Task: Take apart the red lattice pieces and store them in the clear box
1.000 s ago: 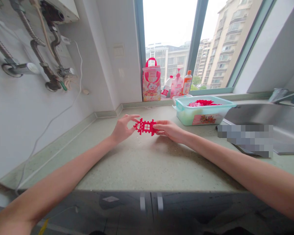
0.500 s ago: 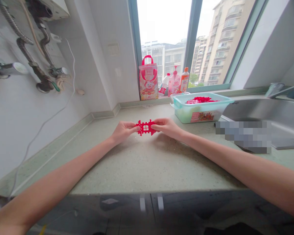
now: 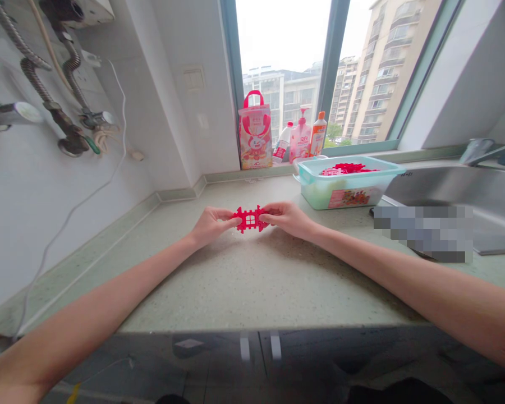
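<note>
Above the countertop, my left hand [image 3: 212, 226] pinches the left end of a red plastic building piece [image 3: 250, 220] between thumb and fingers. My right hand [image 3: 287, 219] pinches its right end the same way. The piece has notched edges and a four-pane window cut-out in its middle. Pointed, flared parts show at both ends, partly covered by my fingertips. On the left, the flared part sits against the window section; whether it is locked in cannot be made out.
A light-green plastic tub [image 3: 349, 188] of red pieces [image 3: 353, 168] stands at the back right, beside a steel sink [image 3: 488, 196]. A pink carrier bag [image 3: 256, 137] and several bottles line the windowsill. A blurred-out object [image 3: 423, 233] lies near the sink.
The left flared part has closed up against the window section, where a narrow gap showed before. Both hands keep their pinch in nearly the same place. The camera view has shifted slightly.
</note>
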Tool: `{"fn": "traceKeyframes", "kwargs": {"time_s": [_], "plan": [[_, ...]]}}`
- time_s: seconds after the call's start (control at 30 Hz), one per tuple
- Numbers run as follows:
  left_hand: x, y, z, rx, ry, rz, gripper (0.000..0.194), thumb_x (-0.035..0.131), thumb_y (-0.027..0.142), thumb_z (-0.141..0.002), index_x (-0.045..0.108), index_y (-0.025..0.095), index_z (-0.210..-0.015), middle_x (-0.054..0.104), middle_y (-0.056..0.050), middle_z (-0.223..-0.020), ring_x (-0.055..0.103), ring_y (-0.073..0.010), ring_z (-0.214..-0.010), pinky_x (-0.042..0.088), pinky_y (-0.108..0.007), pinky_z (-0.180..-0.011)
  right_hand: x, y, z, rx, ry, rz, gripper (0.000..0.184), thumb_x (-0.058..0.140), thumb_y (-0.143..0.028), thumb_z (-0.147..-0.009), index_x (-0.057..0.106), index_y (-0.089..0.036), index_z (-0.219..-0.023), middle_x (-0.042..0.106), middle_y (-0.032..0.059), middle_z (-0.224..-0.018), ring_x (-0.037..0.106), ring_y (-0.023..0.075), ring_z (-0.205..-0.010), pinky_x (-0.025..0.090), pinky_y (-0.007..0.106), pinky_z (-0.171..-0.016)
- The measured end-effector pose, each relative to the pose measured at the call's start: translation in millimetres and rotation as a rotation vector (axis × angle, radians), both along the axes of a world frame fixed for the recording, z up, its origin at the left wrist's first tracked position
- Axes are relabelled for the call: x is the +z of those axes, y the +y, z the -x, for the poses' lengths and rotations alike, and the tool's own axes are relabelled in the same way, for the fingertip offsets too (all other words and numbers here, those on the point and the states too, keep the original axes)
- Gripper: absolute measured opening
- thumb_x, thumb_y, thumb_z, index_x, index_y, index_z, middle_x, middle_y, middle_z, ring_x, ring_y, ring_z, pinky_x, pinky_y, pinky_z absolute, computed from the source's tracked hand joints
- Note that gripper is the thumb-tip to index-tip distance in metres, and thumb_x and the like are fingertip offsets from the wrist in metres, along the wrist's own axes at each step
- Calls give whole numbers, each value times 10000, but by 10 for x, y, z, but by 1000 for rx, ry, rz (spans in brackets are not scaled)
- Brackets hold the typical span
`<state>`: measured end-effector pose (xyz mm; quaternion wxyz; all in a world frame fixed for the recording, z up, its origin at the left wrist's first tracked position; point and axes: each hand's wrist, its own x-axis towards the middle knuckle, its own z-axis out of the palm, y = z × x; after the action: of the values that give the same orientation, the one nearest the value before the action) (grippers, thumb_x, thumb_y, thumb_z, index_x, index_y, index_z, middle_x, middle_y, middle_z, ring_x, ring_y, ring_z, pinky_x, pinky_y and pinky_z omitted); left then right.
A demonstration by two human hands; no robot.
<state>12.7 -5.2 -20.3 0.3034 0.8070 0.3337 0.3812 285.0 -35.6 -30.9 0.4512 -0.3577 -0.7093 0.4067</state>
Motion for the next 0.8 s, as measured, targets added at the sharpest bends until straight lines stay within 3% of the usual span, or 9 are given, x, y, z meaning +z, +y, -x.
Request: {"fn": "traceKeyframes", "kwargs": {"time_s": [0.2,0.4,0.8], "plan": [[17,-6,10,-20,18,38,358,854,519,-843,896,185,-967,851,-90,-965,767,-244,-845,583,-348,-820,26,-14,12,-20,-27,-6,322,793,-487,-851,819,-187,-964,807,54,-893,709,173,-775,522,286,-662],[38,-36,2,-15,26,12,311,858,505,-833,898,206,-908,847,-85,-931,757,-252,-857,562,-361,-845,-14,0,18,1,-73,33,333,813,-508,-813,807,-179,-866,767,33,-805,661,170,-728,488,279,-623],[40,-67,-3,-23,11,-51,249,854,462,-835,897,221,-882,830,-78,-900,713,-229,-827,521,-358,-845,15,-29,39,-35,-128,-124,258,796,-450,-842,810,-197,-794,733,26,-739,653,192,-734,499,309,-663]]}}
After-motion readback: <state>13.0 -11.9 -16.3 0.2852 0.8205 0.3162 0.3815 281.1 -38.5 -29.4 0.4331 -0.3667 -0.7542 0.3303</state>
